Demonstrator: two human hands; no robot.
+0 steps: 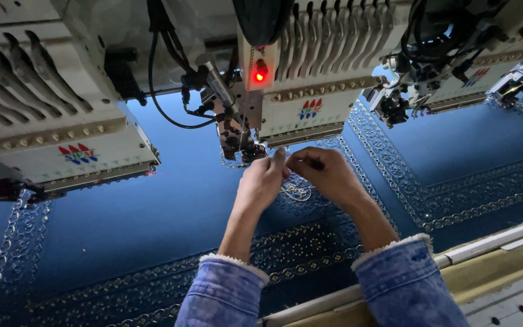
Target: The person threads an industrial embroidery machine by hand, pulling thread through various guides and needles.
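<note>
— Where do the hands stand?
— Left hand (263,180) and right hand (327,174) meet at twelve o'clock, fingertips pinched together just below the cream embroidery machine head with the red lamp (292,91). What they pinch is too fine to tell.
— And the cloth?
— The dark blue fabric with silver embroidered borders (152,212) lies flat beneath them. Pale denim cuffs (404,254) sit at six o'clock.
</note>
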